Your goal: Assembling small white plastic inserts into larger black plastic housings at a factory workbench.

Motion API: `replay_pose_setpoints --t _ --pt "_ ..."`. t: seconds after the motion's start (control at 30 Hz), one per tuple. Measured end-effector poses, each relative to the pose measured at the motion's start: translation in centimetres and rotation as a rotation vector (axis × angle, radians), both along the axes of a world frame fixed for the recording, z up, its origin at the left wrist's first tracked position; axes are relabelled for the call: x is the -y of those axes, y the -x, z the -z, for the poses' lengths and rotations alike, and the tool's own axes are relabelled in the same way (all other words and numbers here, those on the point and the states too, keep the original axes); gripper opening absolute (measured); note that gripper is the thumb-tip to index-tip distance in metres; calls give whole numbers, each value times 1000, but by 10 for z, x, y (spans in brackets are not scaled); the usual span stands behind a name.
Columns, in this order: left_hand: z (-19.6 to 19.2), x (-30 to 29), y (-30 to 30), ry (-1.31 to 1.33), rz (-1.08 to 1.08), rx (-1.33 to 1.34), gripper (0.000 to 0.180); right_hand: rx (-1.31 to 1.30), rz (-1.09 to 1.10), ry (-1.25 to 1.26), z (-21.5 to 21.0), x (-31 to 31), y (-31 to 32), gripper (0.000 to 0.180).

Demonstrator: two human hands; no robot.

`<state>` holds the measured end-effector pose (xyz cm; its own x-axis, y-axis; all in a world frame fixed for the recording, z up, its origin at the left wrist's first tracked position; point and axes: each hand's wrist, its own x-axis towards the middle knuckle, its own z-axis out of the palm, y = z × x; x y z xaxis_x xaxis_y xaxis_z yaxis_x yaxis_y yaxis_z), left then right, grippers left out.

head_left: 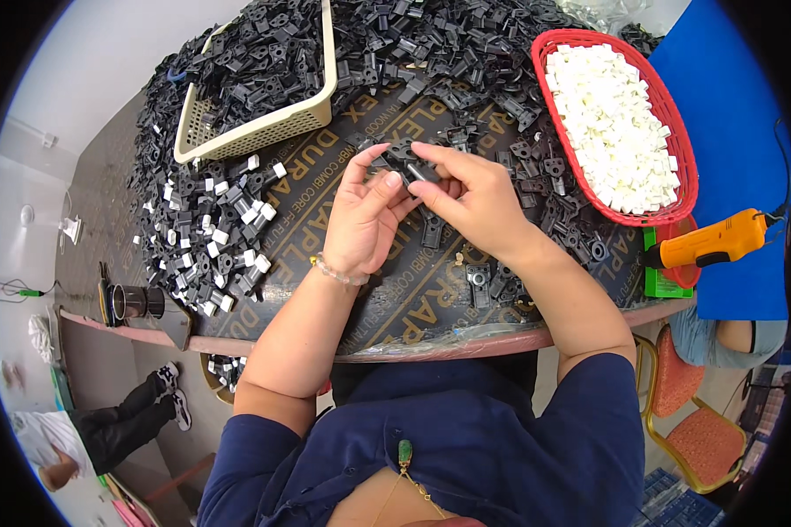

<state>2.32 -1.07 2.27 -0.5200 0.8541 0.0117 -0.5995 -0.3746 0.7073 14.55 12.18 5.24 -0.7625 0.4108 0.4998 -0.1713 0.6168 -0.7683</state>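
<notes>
1. Your left hand (pixel 358 220) and right hand (pixel 479 198) were nearly closed, fingertips pinching a black part (pixel 422 172) between them above the table (pixel 105 189), likely to steady it in plain view.
2. The red basket (pixel 690 180) stood right and white-tipped parts (pixel 248 215) lay left, probably to keep kinds apart.
3. Gold lettering (pixel 417 309) crossed the table; you had no legible label on the part.

Held part (pixel 419 169) of smooth plastic
</notes>
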Motion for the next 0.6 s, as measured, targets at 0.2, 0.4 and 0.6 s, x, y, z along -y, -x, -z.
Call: replay_pose_setpoints --t 0.2,0.4,0.6 --pt "-3 -1 -1 4 4 -12 41 -7 -2 -58 0 5 -2 44" --pt "-2 1 1 12 1 -28 38 -74 -2 -198 3 5 2 44" --pt "-3 1 1 41 6 -38 36 -53 23 -212 5 5 2 46"
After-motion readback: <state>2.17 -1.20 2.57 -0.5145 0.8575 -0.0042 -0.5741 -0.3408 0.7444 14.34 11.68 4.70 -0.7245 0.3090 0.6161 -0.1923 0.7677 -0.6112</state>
